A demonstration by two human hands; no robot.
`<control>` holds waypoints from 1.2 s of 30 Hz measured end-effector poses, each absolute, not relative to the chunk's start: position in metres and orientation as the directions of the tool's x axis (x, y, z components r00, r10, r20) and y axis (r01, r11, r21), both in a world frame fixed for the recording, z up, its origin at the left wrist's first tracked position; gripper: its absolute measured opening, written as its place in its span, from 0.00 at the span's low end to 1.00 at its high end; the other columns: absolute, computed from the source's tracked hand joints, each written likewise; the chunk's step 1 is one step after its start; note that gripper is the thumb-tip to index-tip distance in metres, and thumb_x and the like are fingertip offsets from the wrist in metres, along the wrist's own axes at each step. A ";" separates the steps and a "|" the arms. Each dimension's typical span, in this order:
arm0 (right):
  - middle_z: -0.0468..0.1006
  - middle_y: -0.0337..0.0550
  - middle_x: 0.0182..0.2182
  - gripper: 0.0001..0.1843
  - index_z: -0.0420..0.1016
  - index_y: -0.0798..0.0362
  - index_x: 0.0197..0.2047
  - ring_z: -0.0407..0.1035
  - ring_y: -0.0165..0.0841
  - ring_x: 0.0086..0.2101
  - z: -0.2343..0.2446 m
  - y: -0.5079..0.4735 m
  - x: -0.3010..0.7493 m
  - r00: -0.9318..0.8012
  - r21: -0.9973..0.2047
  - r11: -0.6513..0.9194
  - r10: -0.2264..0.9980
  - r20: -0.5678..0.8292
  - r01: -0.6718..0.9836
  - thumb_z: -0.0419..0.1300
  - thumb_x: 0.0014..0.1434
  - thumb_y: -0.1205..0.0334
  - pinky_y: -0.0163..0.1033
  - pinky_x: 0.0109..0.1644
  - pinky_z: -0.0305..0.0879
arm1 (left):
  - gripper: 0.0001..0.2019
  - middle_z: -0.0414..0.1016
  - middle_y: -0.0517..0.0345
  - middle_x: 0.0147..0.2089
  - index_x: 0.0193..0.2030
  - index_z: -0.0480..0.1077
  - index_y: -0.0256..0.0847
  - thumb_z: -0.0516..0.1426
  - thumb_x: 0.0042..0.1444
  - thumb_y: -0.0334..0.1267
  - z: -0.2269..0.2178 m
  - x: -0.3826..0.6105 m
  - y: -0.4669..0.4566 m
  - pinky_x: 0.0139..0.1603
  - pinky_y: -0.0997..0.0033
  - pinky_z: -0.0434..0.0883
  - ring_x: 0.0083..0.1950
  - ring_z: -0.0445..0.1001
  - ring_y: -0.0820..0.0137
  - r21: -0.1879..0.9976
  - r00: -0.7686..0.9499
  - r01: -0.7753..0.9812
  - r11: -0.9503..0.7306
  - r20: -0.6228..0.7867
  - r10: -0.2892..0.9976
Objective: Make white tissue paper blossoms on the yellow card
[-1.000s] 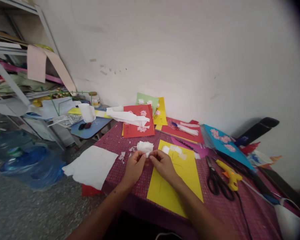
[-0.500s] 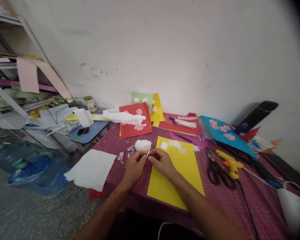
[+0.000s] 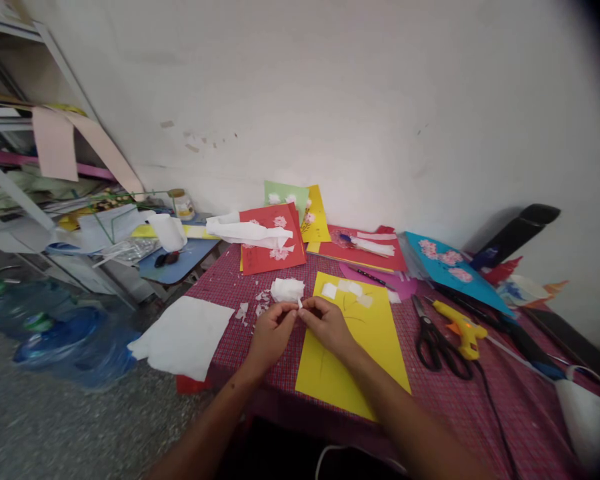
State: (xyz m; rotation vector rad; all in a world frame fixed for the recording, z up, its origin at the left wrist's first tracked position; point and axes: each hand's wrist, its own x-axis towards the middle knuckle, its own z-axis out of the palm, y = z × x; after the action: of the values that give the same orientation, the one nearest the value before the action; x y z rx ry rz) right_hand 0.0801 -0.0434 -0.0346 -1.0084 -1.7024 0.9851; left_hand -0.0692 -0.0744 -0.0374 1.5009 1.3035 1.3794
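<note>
My left hand (image 3: 275, 328) and my right hand (image 3: 327, 323) meet fingertip to fingertip over the table, pinching a small twisted piece of white tissue paper (image 3: 300, 303) between them. Just beyond the fingers lies a stack of white tissue squares (image 3: 287, 289), with torn scraps (image 3: 263, 303) to its left. Under my right hand and forearm is a yellow sheet (image 3: 375, 363) with thin drawn lines; a few white tissue squares (image 3: 350, 287) rest near its top edge. A larger white tissue sheet (image 3: 187, 340) hangs over the table's left front edge.
To the right lie black-handled scissors (image 3: 433, 343) and a yellow glue gun (image 3: 460, 327) with a cord. Red cards (image 3: 267, 260) and a blue card (image 3: 450, 267) with pink paper flowers stand further back. A pen (image 3: 370, 277) lies behind the yellow sheet. Water bottles (image 3: 65, 340) are on the floor at left.
The tissue piece between my fingertips now points upward more, and my fingers have shifted slightly around it. The view has moved a little; everything on the table stays in place.
</note>
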 end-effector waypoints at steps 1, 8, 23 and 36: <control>0.70 0.37 0.27 0.05 0.72 0.54 0.33 0.64 0.30 0.28 -0.035 -0.043 0.080 -0.268 -0.914 0.353 0.917 0.295 0.202 0.59 0.56 0.62 0.34 0.33 0.61 | 0.09 0.78 0.54 0.41 0.41 0.75 0.39 0.55 0.57 0.37 -0.037 -0.069 -0.074 0.47 0.67 0.69 0.43 0.75 0.66 0.950 -0.080 0.201 -0.239 0.259 0.963; 0.74 0.38 0.29 0.06 0.76 0.53 0.34 0.67 0.31 0.31 -0.036 -0.042 0.083 -0.287 -0.911 0.357 0.912 0.292 0.206 0.59 0.57 0.61 0.35 0.36 0.62 | 0.09 0.77 0.55 0.36 0.39 0.75 0.39 0.55 0.57 0.39 -0.037 -0.070 -0.074 0.42 0.69 0.69 0.38 0.74 0.68 0.975 -0.090 0.113 -0.192 0.203 0.975; 0.73 0.38 0.28 0.03 0.75 0.52 0.33 0.66 0.31 0.29 -0.036 -0.043 0.081 -0.262 -0.824 0.480 0.873 0.412 0.303 0.59 0.56 0.66 0.35 0.35 0.62 | 0.11 0.73 0.58 0.28 0.38 0.75 0.37 0.58 0.53 0.41 -0.037 -0.070 -0.075 0.29 0.75 0.66 0.26 0.68 0.74 0.997 -0.071 0.037 -0.074 0.076 0.995; 0.75 0.39 0.30 0.06 0.76 0.51 0.35 0.68 0.31 0.32 -0.037 -0.043 0.083 -0.296 -0.838 0.466 0.874 0.386 0.283 0.58 0.57 0.66 0.36 0.38 0.64 | 0.10 0.72 0.60 0.24 0.34 0.73 0.37 0.58 0.53 0.42 -0.038 -0.071 -0.073 0.27 0.76 0.66 0.25 0.67 0.74 0.998 -0.084 -0.010 -0.056 0.055 0.995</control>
State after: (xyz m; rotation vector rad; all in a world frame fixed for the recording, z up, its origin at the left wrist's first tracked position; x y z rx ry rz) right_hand 0.0826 -0.0431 -0.0368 -0.9789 -1.8173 0.8274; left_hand -0.0707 -0.0734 -0.0377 1.2000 1.2352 1.3179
